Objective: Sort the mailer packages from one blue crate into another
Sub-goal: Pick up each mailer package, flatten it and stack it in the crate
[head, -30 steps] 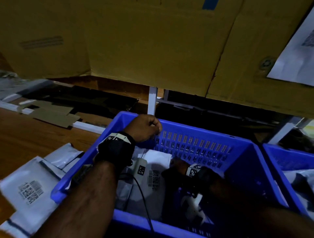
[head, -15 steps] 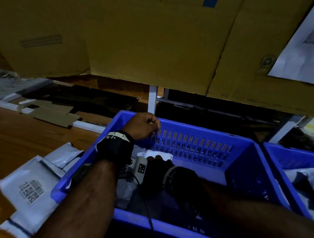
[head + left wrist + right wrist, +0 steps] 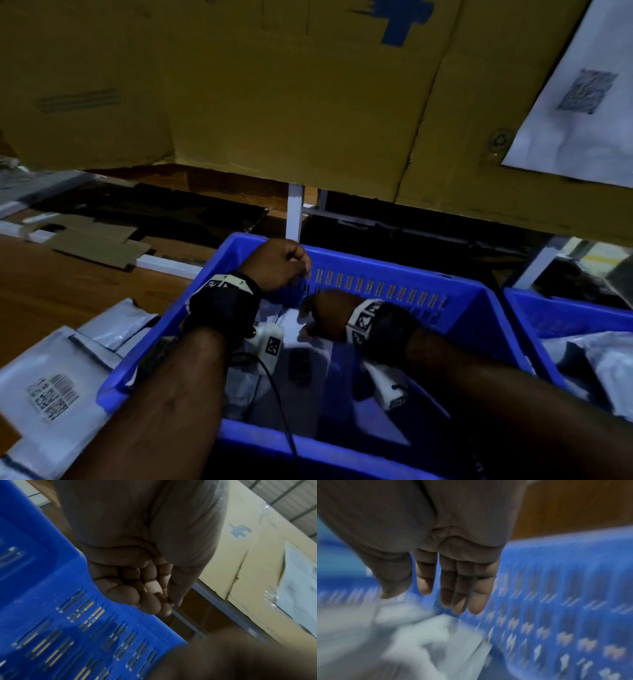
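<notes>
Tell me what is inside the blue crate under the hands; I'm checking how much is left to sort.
The blue crate holds several white mailer packages, one showing a dark label. Both forearms and the right hand cover part of the pile, so no exact count or full view of the floor.

A: Mailers?
B: Grey-white poly mailers (image 3: 301, 346) lay flat & overlapping inside the near blue crate (image 3: 394, 274).
A: Other crate?
B: Second blue crate (image 3: 561, 311) just beside it on the right, also held mailers.

A blue slotted plastic crate (image 3: 394, 274) is showing rows of narrow vents; white plastic mailers (image 3: 51, 383) are carrying black barcodes; tan cardboard boxes (image 3: 274, 85) are bearing blue print.
</notes>
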Demonstrator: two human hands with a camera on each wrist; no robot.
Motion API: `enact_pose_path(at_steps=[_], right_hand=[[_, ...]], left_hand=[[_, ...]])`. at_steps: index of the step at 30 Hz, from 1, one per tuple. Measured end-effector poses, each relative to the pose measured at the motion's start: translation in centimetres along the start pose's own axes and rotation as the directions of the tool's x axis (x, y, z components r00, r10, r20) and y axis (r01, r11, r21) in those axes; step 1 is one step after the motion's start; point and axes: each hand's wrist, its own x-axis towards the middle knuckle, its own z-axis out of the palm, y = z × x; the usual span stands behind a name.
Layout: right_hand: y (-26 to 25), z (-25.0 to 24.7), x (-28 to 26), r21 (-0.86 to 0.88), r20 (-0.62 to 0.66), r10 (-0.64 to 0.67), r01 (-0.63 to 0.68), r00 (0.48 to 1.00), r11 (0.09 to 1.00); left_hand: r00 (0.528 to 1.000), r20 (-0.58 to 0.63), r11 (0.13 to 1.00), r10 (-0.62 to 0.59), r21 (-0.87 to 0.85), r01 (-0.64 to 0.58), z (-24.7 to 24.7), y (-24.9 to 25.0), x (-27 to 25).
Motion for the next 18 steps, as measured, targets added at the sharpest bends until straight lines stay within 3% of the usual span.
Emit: enact_pose_path(at_steps=[6, 10, 14, 18], right_hand=[[3.8, -6.9, -7.6, 0.195, -0.194, 0.110, -0.071, 0.975, 0.978], [6.9, -10.3, -13.5, 0.299, -0.268, 0.183, -0.099, 0.946, 0.949], [9.9, -12.1, -19.5, 0.437, -0.313, 0.322, -0.166, 0.893, 0.884], [13.7, -12.1, -25.1, 0.476, -0.350, 0.476, -0.285, 0.807, 0.832]], left_hand=[[0.996, 0.013, 0.994, 0.083, 0.074, -0.083, 1.7, 1.0, 0.2], [0.969, 0.163, 0.934, 0.188, 0.275, -0.227, 3.3, 5.4, 0.8], [0.927, 0.271, 0.858, 0.260, 0.375, -0.351, 5.9, 12.5, 0.6], [0.899, 0.288, 0.868, 0.330, 0.282, -0.409, 10.4, 17.0, 1.3]])
